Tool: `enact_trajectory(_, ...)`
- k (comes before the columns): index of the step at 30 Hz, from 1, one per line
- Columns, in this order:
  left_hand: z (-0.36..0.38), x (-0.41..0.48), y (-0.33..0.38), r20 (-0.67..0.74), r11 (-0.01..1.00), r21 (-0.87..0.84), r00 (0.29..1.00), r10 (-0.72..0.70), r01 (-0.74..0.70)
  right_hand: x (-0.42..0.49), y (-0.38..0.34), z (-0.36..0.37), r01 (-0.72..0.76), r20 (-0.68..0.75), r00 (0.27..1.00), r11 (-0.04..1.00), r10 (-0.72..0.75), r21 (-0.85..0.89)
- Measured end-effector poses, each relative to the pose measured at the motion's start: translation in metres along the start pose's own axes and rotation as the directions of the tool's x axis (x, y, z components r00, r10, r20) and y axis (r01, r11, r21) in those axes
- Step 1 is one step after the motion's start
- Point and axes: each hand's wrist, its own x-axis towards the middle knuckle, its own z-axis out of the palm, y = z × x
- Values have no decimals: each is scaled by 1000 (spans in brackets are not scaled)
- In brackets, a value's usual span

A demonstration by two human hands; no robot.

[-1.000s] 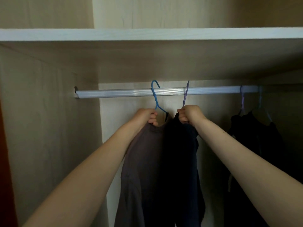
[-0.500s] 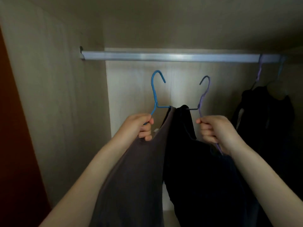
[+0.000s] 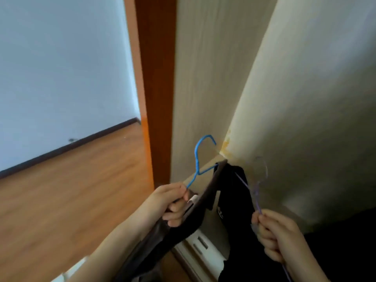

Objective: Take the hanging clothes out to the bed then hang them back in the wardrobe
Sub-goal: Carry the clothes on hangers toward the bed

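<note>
Fingers of our left hand are gripping the blue hanger, right hand the purple hanger; we are judging hooks risk catching the wardrobe side, tipping the clothes off

The person's left hand has its grip round the stem of a blue hanger. A brown top hangs from it. The right hand holds a thin hanger that looks purple, but it is blurry. A black top hangs on that one. The two tops are side by side. Behind them is the pale wardrobe wall. To the left are an orange-brown post, a wood floor and a white wall.
</note>
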Motion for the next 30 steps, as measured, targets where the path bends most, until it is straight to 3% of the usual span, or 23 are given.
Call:
enact_trajectory(3, -26, -59, -16, -213, 993, -83, 975, 66, -85, 8, 15, 32, -109, 156, 980, 990, 122, -92)
enact_trajectory(5, -41, -99, -21, -372, 981, -98, 921, 117, -165, 17, 18, 60, -138, 262, 949, 978, 175, -154)
enact_trajectory(11, -77, -195, -18, -712, 898, -6, 633, 304, -439, 42, 11, 162, 2, 495, 856, 956, 149, -292)
enact_trajectory(14, -101, -222, -10, -790, 849, 61, 495, 362, -525, 61, 0, 214, 82, 602, 789, 949, 125, -305)
enact_trajectory(18, -148, -239, 2, -840, 806, 111, 379, 389, -581, 94, -12, 287, 198, 704, 703, 923, 101, -330)
enact_trajectory(25, -268, -233, 47, -919, 810, 190, 190, 345, -555, 169, -20, 440, 417, 784, 619, 829, 41, -373)
enact_trajectory(30, -322, -248, 115, -936, 815, 266, 64, 346, -514, 203, -38, 553, 459, 840, 536, 807, 81, -371)
